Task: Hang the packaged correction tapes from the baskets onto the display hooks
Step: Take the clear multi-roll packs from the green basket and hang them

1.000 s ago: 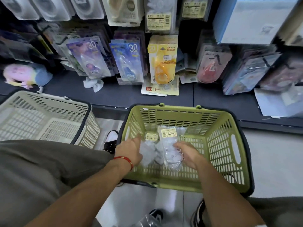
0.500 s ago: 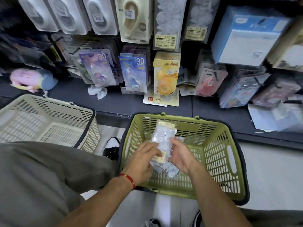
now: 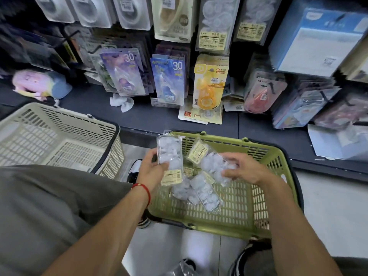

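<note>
My left hand (image 3: 152, 169) grips a clear correction tape pack (image 3: 169, 156) upright over the left rim of the green basket (image 3: 264, 198). To its right, my right hand (image 3: 244, 169) holds a second clear pack (image 3: 214, 165) with a yellow label, tilted above the basket. Two more clear packs (image 3: 201, 193) lie on the basket floor below the hands. The display hooks (image 3: 214, 22) above the shelf carry rows of hanging tape packs, among them clear ones of the same kind.
A beige basket (image 3: 59, 144) stands to the left, showing nothing inside. A dark shelf ledge (image 3: 159, 118) runs behind both baskets, with loose packs and a plush toy (image 3: 37, 84) lying on it. A blue box (image 3: 316, 38) sits at the upper right.
Both hands have lifted out of the basket and moved apart, each with its own pack. The view has tilted up toward the hooks.
</note>
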{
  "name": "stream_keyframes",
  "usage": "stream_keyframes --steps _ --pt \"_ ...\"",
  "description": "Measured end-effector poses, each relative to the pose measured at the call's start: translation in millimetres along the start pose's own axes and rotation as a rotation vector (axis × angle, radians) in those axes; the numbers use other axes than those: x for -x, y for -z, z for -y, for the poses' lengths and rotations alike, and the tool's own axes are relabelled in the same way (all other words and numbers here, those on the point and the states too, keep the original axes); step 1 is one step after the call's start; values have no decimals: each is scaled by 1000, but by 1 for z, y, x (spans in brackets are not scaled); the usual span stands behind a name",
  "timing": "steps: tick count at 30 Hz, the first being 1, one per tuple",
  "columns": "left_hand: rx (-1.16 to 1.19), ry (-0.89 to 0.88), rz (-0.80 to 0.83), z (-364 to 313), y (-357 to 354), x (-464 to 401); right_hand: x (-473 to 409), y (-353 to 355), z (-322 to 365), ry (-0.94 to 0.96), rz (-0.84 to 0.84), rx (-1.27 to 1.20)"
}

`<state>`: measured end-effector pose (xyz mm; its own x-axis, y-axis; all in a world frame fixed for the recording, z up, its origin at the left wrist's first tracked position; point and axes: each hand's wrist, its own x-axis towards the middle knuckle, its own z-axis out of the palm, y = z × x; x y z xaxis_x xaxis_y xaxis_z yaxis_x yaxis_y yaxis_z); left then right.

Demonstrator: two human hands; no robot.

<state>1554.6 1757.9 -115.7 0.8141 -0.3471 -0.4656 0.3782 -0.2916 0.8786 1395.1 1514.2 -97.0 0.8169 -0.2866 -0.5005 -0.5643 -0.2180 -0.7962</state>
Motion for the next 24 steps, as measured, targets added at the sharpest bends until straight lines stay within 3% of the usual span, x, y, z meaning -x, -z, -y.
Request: stream_keyframes --steps 4,7,10,13,15,17,20,24 --pt "-19 72 136 0 -4 -9 11 18 28 -15 160 166" --pt "-118 161 424 5 -14 -3 -10 -3 31 42 6 244" --pt "-177 206 546 16 -11 -2 -32 -25 19 62 -218 340" --pt "-255 269 520 23 -6 -9 -51 -46 -10 62 -326 165" --pt "-230 289 403 27 -7 -13 -62 -61 -36 -6 -399 31" --pt "-171 286 276 34 -8 -15 -69 -74 -65 -127 -306 259" --pt "-65 305 211 40 -10 -16 -73 -103 -103 -276 69 624" --pt "-82 268 177 39 -13 -17 -78 -128 -116 -326 111 765"
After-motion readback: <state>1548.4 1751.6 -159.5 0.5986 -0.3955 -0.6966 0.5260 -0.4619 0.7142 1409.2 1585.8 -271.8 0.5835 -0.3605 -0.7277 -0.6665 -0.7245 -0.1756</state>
